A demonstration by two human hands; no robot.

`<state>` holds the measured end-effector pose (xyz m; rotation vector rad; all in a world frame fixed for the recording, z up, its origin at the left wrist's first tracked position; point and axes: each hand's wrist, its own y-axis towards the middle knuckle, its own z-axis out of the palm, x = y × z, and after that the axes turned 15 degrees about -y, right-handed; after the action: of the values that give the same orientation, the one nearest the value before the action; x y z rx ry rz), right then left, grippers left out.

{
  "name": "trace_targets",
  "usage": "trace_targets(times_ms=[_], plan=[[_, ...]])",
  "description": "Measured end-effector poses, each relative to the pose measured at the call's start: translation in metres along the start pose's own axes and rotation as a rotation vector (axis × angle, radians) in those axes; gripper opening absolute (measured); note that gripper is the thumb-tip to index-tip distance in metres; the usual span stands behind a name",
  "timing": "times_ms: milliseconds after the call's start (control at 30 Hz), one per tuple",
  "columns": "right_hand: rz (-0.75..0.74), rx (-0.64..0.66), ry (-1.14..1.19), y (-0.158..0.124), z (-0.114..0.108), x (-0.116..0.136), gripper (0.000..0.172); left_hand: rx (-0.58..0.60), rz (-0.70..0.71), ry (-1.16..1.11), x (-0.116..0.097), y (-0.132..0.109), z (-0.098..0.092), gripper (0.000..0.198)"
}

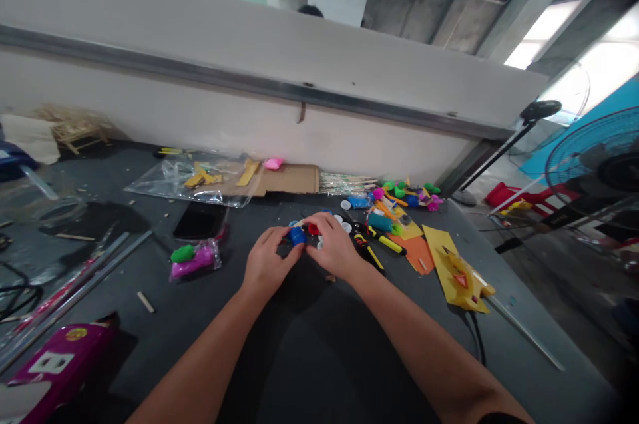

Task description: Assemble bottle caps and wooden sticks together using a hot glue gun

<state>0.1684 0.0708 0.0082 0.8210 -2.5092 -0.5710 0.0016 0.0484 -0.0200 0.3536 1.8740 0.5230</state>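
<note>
Currently we find the left hand (272, 257) and the right hand (333, 245) close together near the middle of the table (164, 344), toward its far edge. The left fingers (277, 235) are curled and pinch a blue plastic cap (297, 235). The right fingers (319, 223) lie pressed together over a small red plastic piece (313, 229), which touches that cap and is partly hidden. White bottle caps (346, 227) lie just beside the right hand. We note a yellow-and-black utility knife (368, 249) nearby, with orange card (418, 254) and yellow card (456, 271) toward the right edge. A bag of pink modelling clay (194, 261) lies left of the hands.
</note>
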Motion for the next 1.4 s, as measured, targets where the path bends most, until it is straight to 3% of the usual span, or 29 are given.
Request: trace_targets(times_ms=[133, 233, 367, 500, 667, 1033, 1133, 1300, 1400], plan=[[-0.134, 0.096, 0.059, 0.004, -0.007, -0.004, 0.047, 0.071, 0.11, 0.06, 0.0, 0.002, -0.003, 0.025], [-0.121, 0.097, 0.081, 0.004, -0.007, -0.004, 0.045, 0.098, 0.113, 0.024, 0.001, 0.002, -0.004, 0.026], [0.106, 0.029, 0.144, 0.003, -0.002, 0.0, 0.036, 0.058, -0.052, -0.182, 0.002, 0.0, 0.0, 0.042], [0.367, 0.02, 0.439, 0.003, 0.006, 0.005, 0.034, 0.025, -0.22, -0.445, 0.001, 0.001, 0.003, 0.049], [0.424, 0.051, 0.665, 0.004, 0.011, 0.005, 0.035, 0.016, -0.226, -0.51, -0.002, 0.004, 0.001, 0.041], [0.3, 0.086, 0.517, 0.005, 0.003, 0.003, 0.034, -0.06, -0.232, -0.451, 0.001, 0.003, -0.001, 0.038], [0.27, 0.081, 0.439, 0.006, -0.001, 0.004, 0.033, -0.067, -0.153, -0.341, -0.001, 0.003, -0.003, 0.035], [0.372, -0.029, 0.338, 0.006, -0.004, 0.008, 0.013, -0.078, 0.0, -0.239, -0.001, 0.003, -0.004, 0.031], [0.31, -0.102, 0.211, 0.005, -0.005, 0.014, 0.009, -0.091, 0.065, -0.175, 0.001, 0.002, -0.004, 0.03]])
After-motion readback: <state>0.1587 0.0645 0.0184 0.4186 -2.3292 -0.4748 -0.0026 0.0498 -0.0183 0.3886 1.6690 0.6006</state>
